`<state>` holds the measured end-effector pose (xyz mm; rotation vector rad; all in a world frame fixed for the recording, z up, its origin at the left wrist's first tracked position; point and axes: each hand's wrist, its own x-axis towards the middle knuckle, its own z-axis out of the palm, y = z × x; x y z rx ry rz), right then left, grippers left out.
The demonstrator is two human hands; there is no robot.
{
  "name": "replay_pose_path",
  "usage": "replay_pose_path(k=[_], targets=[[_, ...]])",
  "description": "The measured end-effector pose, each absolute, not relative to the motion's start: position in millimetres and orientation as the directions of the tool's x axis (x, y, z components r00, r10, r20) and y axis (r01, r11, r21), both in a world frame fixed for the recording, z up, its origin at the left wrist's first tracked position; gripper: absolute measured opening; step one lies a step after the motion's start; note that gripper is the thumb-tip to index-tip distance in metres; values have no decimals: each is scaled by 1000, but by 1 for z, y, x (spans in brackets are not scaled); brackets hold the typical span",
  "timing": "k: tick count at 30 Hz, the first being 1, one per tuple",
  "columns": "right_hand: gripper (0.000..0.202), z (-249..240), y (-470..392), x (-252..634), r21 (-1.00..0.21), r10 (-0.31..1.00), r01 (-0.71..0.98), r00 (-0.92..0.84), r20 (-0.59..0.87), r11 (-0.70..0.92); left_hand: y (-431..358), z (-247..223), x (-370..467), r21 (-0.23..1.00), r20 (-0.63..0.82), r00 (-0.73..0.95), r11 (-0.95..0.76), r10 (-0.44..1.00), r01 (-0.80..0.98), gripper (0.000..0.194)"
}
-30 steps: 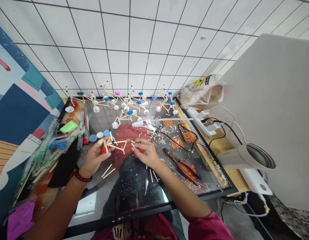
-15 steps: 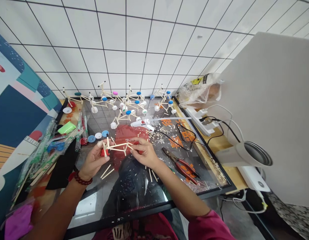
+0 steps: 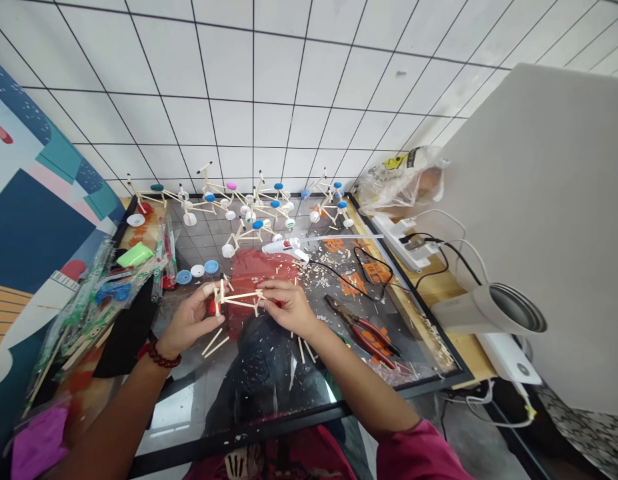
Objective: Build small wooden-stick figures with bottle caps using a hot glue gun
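Between my hands, above the glass tabletop, is a small bicycle model (image 3: 241, 297) built of thin wooden sticks. My left hand (image 3: 195, 316) grips its left end, where an upright stick with a dark tip and a red round cap (image 3: 213, 307) show. My right hand (image 3: 287, 303) pinches the right end, its fingertips hiding the stick ends there. A few loose sticks (image 3: 216, 345) lie below the left hand, and more sticks (image 3: 303, 349) lie near the right wrist. Blue and white bottle caps (image 3: 197, 271) rest just beyond the left hand.
Several finished stick bicycles (image 3: 257, 225) with coloured cap seats stand at the back. A white glue gun (image 3: 283, 247) with a clear glue stick lies before them. Red-handled pliers (image 3: 366, 333) lie at right, near a power strip (image 3: 406, 243). Plastic-wrapped packets (image 3: 96, 293) cover the left side.
The stick model has shifted slightly right and turned a little in my fingers. Both hands keep their hold; the things on the table stay put.
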<state>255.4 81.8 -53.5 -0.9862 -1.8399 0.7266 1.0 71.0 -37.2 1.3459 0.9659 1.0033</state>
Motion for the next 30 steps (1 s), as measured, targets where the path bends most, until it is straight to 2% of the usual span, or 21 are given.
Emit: replay_pose_path(k=[5, 8, 10, 16, 22, 30], targets=[[5, -56, 81, 253, -860, 902, 286, -227, 367, 422, 72, -40, 0, 1000, 2, 302, -8, 953, 22, 59], [22, -54, 79, 251, -911, 938, 242, -179, 297, 334, 73, -42, 1, 1000, 4, 298, -6, 955, 8, 58], [32, -53, 79, 252, -914, 937, 229, -182, 298, 335, 73, -43, 1, 1000, 1, 287, -1, 958, -1, 57], [26, -48, 82, 257, -779, 866, 381, -268, 422, 498, 75, -42, 0, 996, 9, 277, 16, 961, -87, 49], [25, -50, 85, 261, -736, 845, 415, -273, 460, 535, 73, -41, 1, 995, -22, 297, 50, 955, -87, 47], [24, -54, 86, 263, -710, 835, 439, -288, 469, 550, 69, -41, 7, 997, 33, 286, -50, 958, 52, 80]])
